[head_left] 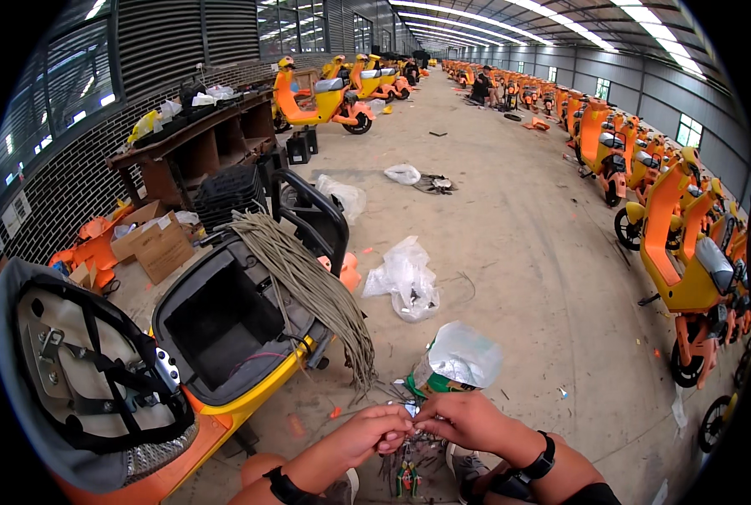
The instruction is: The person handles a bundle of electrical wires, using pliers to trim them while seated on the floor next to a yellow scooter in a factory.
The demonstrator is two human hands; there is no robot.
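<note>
My left hand (379, 429) and my right hand (459, 418) meet fingertip to fingertip low in the middle, both closed in a pinch. A small bluish-white glint shows between the fingertips; what they hold is too small to name. Below them lie pliers (407, 479) with green and red handles, among dark scraps on the floor. Just beyond stands an open white and green bag (459, 358). To my left is a yellow and orange scooter (262, 389) with its seat (89, 370) tipped up and its storage bin (224, 320) exposed. A thick bundle of grey-green cables (308, 290) drapes over its rear.
Clear plastic bags (405, 278) lie on the concrete floor ahead. Cardboard boxes (158, 244), stacked black crates (228, 194) and a wooden workbench (199, 139) line the left wall. Long rows of parked scooters (687, 278) fill the right side. A person (481, 86) sits far off.
</note>
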